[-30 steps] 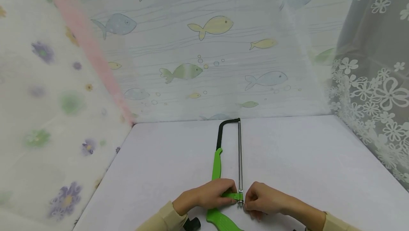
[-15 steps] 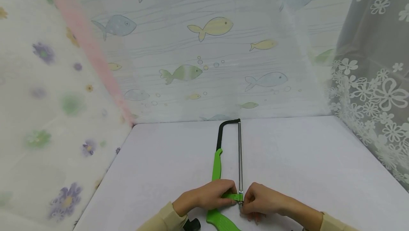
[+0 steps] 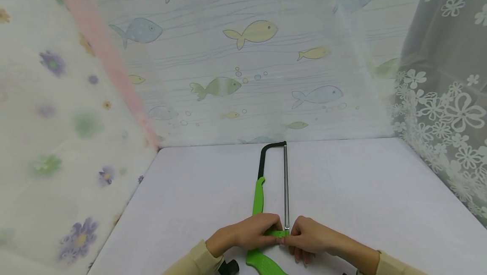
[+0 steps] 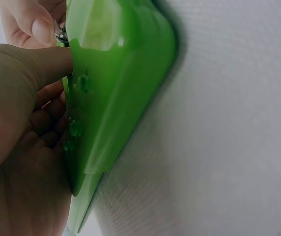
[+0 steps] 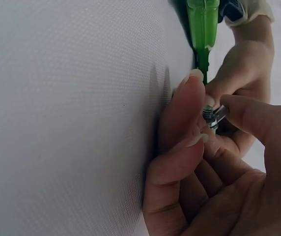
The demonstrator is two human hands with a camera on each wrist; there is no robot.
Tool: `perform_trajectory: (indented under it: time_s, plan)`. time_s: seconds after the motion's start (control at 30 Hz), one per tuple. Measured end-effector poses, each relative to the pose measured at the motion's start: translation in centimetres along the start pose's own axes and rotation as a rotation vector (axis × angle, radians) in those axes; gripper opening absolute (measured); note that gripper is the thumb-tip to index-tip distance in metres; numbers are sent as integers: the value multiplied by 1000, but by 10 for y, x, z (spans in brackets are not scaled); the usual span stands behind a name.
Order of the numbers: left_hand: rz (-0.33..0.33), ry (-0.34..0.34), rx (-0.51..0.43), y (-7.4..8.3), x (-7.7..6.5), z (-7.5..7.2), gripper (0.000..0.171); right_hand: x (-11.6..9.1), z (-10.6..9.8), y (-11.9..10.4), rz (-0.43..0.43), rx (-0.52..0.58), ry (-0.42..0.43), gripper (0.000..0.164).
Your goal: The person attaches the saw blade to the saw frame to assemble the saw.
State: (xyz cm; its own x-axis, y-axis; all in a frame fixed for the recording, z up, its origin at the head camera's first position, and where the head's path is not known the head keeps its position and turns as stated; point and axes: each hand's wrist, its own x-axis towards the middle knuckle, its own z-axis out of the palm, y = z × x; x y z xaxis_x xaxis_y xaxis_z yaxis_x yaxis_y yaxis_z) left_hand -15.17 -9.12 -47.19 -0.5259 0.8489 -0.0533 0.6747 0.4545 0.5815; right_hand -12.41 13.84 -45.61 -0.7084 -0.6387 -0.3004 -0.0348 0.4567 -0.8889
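A hacksaw with a green handle (image 3: 262, 261), a black front frame (image 3: 262, 160) and a silver blade (image 3: 286, 186) lies on the white table, pointing away from me. My left hand (image 3: 253, 229) grips its green frame near the blade's near end, thumb pressed on the green part (image 4: 116, 88) in the left wrist view. On the other side, my right hand (image 3: 313, 236) has thumb and finger at the wing nut (image 5: 221, 114), pinching it. A threaded bolt end (image 5: 209, 115) sticks out there. In the head view, fingers hide the nut.
The white tabletop (image 3: 205, 177) reaches to a hanging fish-print cloth (image 3: 251, 76) at the back. A flowered curtain (image 3: 76, 160) hangs at left, white lace (image 3: 456, 118) at right. A black object (image 3: 230, 268) sits by the left sleeve.
My right hand has shifted slightly left, its thumb and finger coming over the wing nut, which showed beside them earlier. The left hand and the hacksaw have stayed in place.
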Motion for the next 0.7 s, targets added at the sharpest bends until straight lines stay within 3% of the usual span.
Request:
perform_trajectory:
  time_s: [0.33, 0.7]
  plan:
    - [-6, -2, -1, -1, 0, 0, 9, -5, -6, 0, -26, -29, 12, 35]
    - [-12, 2, 4, 0, 0, 1, 11, -11, -16, 5, -116, 3, -70, 26]
